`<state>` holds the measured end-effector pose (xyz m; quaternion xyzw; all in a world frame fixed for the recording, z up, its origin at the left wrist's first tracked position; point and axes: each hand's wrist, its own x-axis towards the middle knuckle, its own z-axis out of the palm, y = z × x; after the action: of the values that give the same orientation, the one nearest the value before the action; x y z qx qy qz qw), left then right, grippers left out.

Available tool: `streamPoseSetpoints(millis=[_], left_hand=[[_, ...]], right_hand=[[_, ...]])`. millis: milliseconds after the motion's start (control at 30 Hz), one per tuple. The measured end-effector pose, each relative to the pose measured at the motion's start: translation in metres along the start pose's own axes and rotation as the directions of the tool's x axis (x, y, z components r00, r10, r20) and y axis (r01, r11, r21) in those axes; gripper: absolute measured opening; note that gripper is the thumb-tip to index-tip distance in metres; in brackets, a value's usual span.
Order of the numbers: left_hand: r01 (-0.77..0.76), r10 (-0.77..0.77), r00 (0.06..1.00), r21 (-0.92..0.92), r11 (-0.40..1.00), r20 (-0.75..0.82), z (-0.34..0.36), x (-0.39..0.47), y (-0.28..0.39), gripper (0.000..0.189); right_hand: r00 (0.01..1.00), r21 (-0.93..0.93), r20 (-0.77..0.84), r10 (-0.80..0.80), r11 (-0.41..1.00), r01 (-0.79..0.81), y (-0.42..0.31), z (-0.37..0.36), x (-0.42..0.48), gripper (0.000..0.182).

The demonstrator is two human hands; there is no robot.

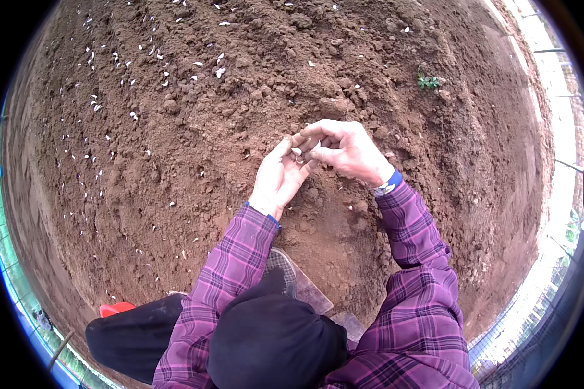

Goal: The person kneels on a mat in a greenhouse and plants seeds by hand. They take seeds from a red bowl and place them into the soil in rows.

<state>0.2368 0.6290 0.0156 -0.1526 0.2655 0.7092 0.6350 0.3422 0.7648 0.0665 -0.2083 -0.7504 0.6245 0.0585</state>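
My left hand (281, 176) is cupped, palm up, above the brown soil, with a pale garlic clove (297, 151) at its fingers. Close against it on the right, my right hand (348, 150) pinches another whitish clove (317, 145) between thumb and fingers. The fingertips of both hands look soil-stained. Whether more cloves lie deeper in the left palm cannot be told. Many similar cloves lie scattered on the tilled soil (209, 121), mostly ahead and to the left, such as a clove (220, 72) beyond the hands.
A small green weed (427, 81) grows at the upper right. Below the hands are a checked shoe (281, 267) and a flat board (314, 291). Something red (117, 309) sits beside my knee at the lower left. Mesh fencing (572, 165) curves along the right edge.
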Motion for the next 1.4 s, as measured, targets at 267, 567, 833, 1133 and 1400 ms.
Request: streamPoseSetpoints(millis=[267, 567, 833, 1133, 1400], left_hand=[[0.007, -0.017, 0.995, 0.102, 0.995, 0.102, -0.015, -0.006, -0.001, 0.031], [0.018, 0.028, 0.994, 0.409, 0.912, -0.107, -0.01, -0.018, -0.017, 0.022], [0.009, 0.0, 1.0, 0.321, 0.947, -0.029, -0.017, -0.022, -0.013, 0.031], [0.078, -0.069, 0.996, 0.199, 0.977, -0.053, -0.05, -0.055, 0.008, 0.033], [0.171, -0.164, 0.985, 0.22, 0.96, -0.052, -0.069, -0.067, 0.006, 0.033]], right_hand=[[0.988, 0.446, -0.084, 0.129, 0.892, -0.079, 0.024, 0.007, -0.02, 0.033], [0.971, -0.592, -0.162, -0.176, 0.805, 0.047, 0.013, 0.021, -0.036, 0.01], [0.87, -0.182, -0.469, 0.153, 0.947, -0.265, 0.032, -0.052, 0.005, 0.013], [0.905, -0.732, -0.419, 0.077, 0.561, -0.387, 0.087, -0.14, 0.119, 0.019], [0.959, -0.703, -0.252, 0.133, 0.655, -0.275, 0.105, -0.15, 0.13, 0.02]])
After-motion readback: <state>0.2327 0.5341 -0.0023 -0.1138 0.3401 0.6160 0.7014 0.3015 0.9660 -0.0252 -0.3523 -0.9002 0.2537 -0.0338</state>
